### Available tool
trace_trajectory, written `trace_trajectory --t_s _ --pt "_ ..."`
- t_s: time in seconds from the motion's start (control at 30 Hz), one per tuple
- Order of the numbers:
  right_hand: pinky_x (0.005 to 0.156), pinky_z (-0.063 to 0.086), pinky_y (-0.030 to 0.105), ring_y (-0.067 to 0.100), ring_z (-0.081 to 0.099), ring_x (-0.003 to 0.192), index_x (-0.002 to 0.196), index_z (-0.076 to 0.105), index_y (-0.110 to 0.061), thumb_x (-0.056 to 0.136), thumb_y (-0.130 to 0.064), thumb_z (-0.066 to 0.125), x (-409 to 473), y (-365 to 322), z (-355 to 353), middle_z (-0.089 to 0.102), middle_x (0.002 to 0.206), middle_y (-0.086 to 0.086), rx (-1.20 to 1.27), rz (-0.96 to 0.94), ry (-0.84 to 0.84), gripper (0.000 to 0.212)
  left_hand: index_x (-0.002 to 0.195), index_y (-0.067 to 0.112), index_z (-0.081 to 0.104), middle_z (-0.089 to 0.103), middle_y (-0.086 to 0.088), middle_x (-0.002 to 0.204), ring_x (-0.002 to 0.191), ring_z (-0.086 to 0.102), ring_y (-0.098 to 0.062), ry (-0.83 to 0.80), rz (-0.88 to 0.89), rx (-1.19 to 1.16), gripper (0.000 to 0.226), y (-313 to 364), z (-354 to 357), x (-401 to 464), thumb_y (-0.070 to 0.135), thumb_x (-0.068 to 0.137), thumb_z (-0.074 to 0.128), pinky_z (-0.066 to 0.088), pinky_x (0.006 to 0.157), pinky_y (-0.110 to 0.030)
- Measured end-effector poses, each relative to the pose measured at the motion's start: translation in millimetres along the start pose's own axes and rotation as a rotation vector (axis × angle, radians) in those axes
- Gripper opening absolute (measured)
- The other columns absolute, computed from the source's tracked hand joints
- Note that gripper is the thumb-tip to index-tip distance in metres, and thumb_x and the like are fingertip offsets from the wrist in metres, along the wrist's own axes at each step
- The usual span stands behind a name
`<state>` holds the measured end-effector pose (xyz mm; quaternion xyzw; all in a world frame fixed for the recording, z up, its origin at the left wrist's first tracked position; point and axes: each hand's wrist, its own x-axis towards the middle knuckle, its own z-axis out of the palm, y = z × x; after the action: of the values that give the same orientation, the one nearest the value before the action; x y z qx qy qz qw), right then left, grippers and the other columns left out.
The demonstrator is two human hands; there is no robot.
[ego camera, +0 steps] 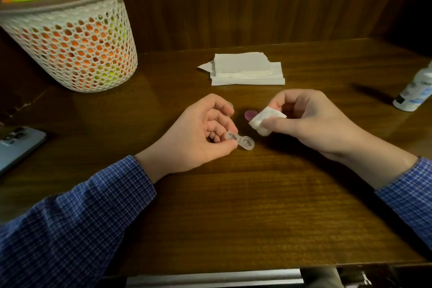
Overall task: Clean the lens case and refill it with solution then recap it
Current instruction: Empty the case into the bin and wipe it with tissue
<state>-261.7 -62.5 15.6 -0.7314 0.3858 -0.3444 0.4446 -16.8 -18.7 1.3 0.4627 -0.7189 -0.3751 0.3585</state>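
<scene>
Centrally, head view only. A dark wooden surface (233, 194) is seen from above, with both forearms in blue checked sleeves (70, 213) entering from 7 and 4 o'clock.

The left hand (198, 133) is curled, thumb and fingertips pinched on one well of the clear lens case (238, 141). The case is held uncapped just above or at the surface; contact with the wood cannot be told. Its free well projects toward 3 o'clock from the fingers.

The right hand (311, 121) is closed on a folded white tissue (265, 121), the wad pressed between thumb and fingers and pointing toward 9 o'clock. The tissue is near the case but apart from it.

A purple cap (249, 115) is noted lying on the surface between the two hands, partly hidden behind the tissue. A second, clear cap (230, 104) is just glimpsed behind the left fingers at 12 o'clock from that hand.

A stack of white paper napkins (245, 70) lies at 12 o'clock from the hands, well apart. A white solution bottle (416, 91) is cut by the frame edge at 2 o'clock. A white perforated basket (77, 37) holding orange and yellow-green items stands at 10 o'clock. A phone (16, 145) lies camera side up at 9 o'clock.
</scene>
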Motion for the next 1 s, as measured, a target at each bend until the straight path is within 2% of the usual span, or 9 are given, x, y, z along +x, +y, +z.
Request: trace_trajectory --t_s 0.1,0.27,0.37,0.5,0.57,0.73,0.87,0.93,1.0 --pt "0.072 0.054 0.017 0.002 0.073 0.086 0.081 0.075 -0.018 0.08 -0.013 0.082 -1.7 0.5 1.2 0.078 0.087 -0.009 -0.145 -0.098 0.071 0.009 0.121 0.017 0.055 0.072 -0.003 0.1 0.084 0.073 -0.025 0.003 0.002 0.002 0.049 -0.4 0.3 0.1 0.0 0.083 0.082 0.062 0.073 -0.031" --pt "0.073 0.052 0.011 0.003 0.07 0.093 0.085 0.073 -0.028 0.083 -0.023 0.077 -6.4 0.4 9.3 0.074 0.091 -0.016 -0.283 -0.166 0.107 0.007 0.121 0.018 0.055 0.072 -0.003 0.1 0.084 0.073 -0.024 -0.002 -0.001 0.0 0.049 -0.8 0.0 0.2 0.001 0.083 0.082 0.062 0.072 -0.031" --pt "0.072 0.049 0.009 -0.001 0.068 0.092 0.088 0.075 -0.028 0.084 -0.016 0.078 -6.7 -1.7 8.9 0.073 0.089 -0.022 -0.3 -0.162 0.062 0.013 0.121 0.017 0.055 0.072 -0.003 0.1 0.083 0.073 -0.024 -0.003 -0.004 -0.004 0.049 -1.2 0.0 0.2 0.001 0.083 0.082 0.063 0.072 -0.031" --pt "0.074 0.059 0.023 0.011 0.069 0.089 0.089 0.071 -0.025 0.08 -0.017 0.08 -5.7 -2.4 8.1 0.073 0.09 -0.008 -0.285 -0.132 0.096 0.015 0.122 0.016 0.055 0.072 -0.003 0.1 0.084 0.073 -0.024 -0.003 -0.002 -0.002 0.049 -1.3 -0.2 0.1 0.001 0.083 0.082 0.062 0.072 -0.031" --pt "0.072 0.06 0.025 0.013 0.068 0.086 0.086 0.067 -0.025 0.08 -0.016 0.082 -5.7 -1.9 7.6 0.07 0.088 -0.006 -0.313 -0.129 0.137 0.019 0.122 0.016 0.056 0.072 -0.003 0.1 0.084 0.073 -0.023 -0.003 -0.004 -0.003 0.049 -1.1 -0.3 0.1 0.001 0.084 0.082 0.062 0.072 -0.03" --pt "0.079 0.05 0.007 -0.005 0.066 0.095 0.088 0.077 -0.018 0.081 -0.009 0.078 -9.3 -4.8 12.3 0.069 0.093 -0.016 -0.432 -0.276 0.056 0.012 0.121 0.017 0.056 0.072 -0.002 0.1 0.084 0.074 -0.022 -0.001 -0.015 -0.015 0.049 -1.1 -0.3 0.2 0.001 0.083 0.082 0.062 0.072 -0.028" --pt "0.09 0.046 0.006 -0.005 0.062 0.094 0.093 0.082 -0.019 0.082 -0.013 0.077 -10.5 -3.4 16.9 0.065 0.093 -0.013 -0.537 -0.335 -0.025 0.014 0.121 0.016 0.057 0.072 -0.003 0.099 0.084 0.074 -0.022 -0.001 -0.016 -0.019 0.048 -1.4 -0.3 0.0 0.001 0.083 0.082 0.061 0.072 -0.028" --pt "0.09 0.043 0.004 -0.012 0.058 0.095 0.096 0.083 -0.02 0.083 -0.012 0.08 -10.8 -1.8 18.9 0.062 0.093 -0.015 -0.583 -0.332 -0.052 0.016 0.12 0.016 0.057 0.072 -0.003 0.099 0.084 0.074 -0.022 0.002 -0.016 -0.025 0.048 -1.2 -0.3 0.5 0.0 0.083 0.082 0.061 0.071 -0.027" --pt "0.088 0.04 0.001 -0.011 0.058 0.094 0.097 0.082 -0.021 0.082 -0.014 0.078 -11.4 -2.0 20.5 0.065 0.094 -0.014 -0.592 -0.336 -0.051 0.017 0.12 0.015 0.057 0.073 -0.004 0.099 0.085 0.074 -0.022 0.005 -0.014 -0.028 0.047 -1.3 -0.3 0.9 -0.001 0.082 0.082 0.061 0.072 -0.026"
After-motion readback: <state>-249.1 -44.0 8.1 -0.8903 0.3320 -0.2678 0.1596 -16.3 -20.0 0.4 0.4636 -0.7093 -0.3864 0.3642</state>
